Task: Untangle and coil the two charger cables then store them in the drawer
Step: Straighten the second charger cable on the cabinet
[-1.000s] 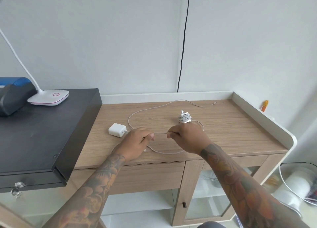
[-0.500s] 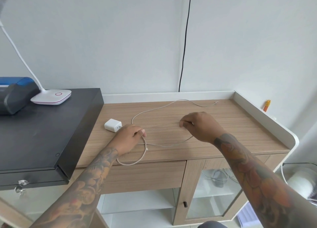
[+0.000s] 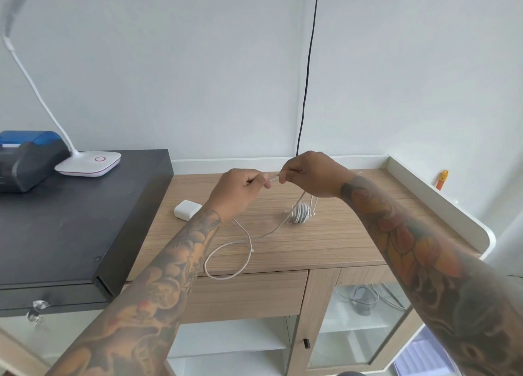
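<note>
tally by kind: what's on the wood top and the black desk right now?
Loose cable: 1
Coiled cable: 1
Adapter: 1
Lamp: 1
Printer: 1
Total: 5

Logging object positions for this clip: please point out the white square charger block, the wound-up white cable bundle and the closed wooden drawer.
White square charger block (image 3: 187, 209), head view, top face.
Wound-up white cable bundle (image 3: 300, 215), head view, middle of the wraps.
Closed wooden drawer (image 3: 249, 293), head view, front panel.
</note>
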